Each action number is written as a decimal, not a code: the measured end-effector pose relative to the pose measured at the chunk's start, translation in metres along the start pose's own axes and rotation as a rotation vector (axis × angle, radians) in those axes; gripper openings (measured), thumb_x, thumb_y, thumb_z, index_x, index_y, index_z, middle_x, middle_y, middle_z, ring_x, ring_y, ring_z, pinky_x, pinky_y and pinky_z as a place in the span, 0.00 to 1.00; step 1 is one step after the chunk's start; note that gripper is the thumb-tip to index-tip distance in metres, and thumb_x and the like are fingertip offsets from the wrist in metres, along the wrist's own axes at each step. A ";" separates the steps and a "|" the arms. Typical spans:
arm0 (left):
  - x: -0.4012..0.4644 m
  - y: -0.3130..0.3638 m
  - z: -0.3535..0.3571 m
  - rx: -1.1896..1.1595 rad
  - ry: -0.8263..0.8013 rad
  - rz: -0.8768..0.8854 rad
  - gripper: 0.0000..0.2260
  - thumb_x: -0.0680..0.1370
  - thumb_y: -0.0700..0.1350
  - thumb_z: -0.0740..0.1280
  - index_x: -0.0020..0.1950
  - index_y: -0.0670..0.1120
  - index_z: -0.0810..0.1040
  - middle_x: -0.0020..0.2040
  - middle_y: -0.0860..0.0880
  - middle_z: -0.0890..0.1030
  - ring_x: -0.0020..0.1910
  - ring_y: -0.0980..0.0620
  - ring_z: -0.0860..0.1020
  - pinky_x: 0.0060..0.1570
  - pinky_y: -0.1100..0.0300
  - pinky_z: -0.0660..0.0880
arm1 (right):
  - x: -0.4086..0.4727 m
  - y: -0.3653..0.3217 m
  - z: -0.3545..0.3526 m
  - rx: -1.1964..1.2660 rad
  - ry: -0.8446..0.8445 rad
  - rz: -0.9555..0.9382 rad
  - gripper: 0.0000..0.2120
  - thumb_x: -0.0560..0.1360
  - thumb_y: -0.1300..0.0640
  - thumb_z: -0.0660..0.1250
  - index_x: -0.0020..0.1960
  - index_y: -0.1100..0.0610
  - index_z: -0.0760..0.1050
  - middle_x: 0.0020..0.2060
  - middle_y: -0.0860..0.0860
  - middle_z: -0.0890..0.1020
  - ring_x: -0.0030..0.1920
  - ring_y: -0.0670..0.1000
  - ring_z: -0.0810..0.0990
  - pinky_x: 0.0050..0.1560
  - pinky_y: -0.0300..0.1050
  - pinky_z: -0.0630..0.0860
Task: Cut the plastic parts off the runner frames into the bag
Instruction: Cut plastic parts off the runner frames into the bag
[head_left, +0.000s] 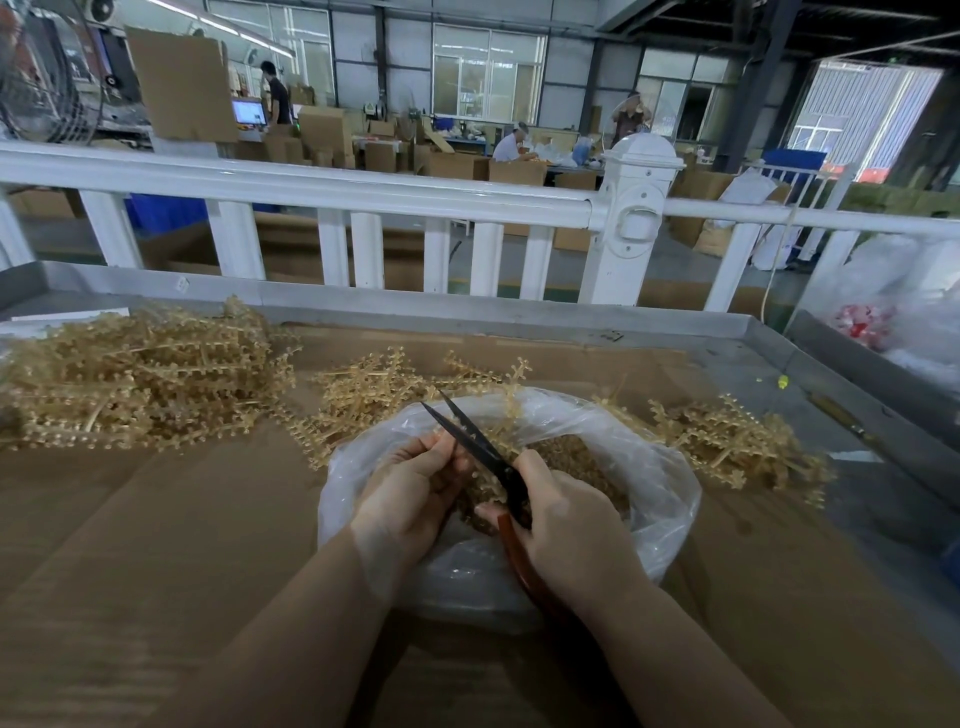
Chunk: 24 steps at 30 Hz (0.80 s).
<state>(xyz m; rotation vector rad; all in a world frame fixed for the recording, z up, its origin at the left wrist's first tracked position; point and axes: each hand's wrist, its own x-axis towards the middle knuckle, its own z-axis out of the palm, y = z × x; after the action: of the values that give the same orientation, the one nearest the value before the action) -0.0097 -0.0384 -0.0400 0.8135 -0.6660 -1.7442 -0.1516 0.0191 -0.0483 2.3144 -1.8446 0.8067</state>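
Over the clear bag, my right hand grips open scissors; my left hand pinches a runner frame.

No legible text, label, brand, number or sign in the head view. Lit monitor at back left shows a display, characters too small to read. Red-and-white printed item inside the clear bag at right edge carries markings, blurred, unreadable. Cardboard on desk: no print visible.

Single head-worn wide-angle view, forward and down, close over the cardboard-covered table, workshop beyond.
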 end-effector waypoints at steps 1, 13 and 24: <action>0.000 0.000 0.000 0.004 -0.003 -0.003 0.06 0.80 0.36 0.60 0.44 0.40 0.75 0.33 0.46 0.76 0.33 0.53 0.74 0.37 0.64 0.78 | 0.000 0.000 0.000 0.000 0.004 -0.003 0.17 0.77 0.41 0.60 0.57 0.52 0.67 0.40 0.47 0.77 0.39 0.47 0.76 0.40 0.36 0.69; 0.000 -0.001 -0.003 -0.060 -0.004 0.033 0.04 0.79 0.36 0.60 0.49 0.40 0.74 0.40 0.43 0.79 0.38 0.50 0.79 0.46 0.57 0.79 | -0.001 0.000 0.003 0.004 0.032 -0.010 0.17 0.75 0.38 0.60 0.52 0.50 0.68 0.36 0.45 0.76 0.36 0.45 0.73 0.36 0.36 0.66; -0.006 -0.002 -0.002 -0.028 -0.035 0.079 0.10 0.79 0.35 0.59 0.39 0.41 0.74 0.31 0.46 0.76 0.33 0.53 0.75 0.41 0.61 0.79 | -0.003 -0.002 0.002 0.022 0.042 0.006 0.20 0.75 0.36 0.57 0.56 0.50 0.68 0.42 0.46 0.77 0.44 0.46 0.74 0.43 0.36 0.67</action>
<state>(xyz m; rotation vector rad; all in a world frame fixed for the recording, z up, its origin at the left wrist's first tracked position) -0.0077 -0.0326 -0.0420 0.7300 -0.6867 -1.6961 -0.1494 0.0210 -0.0510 2.2876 -1.8363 0.8736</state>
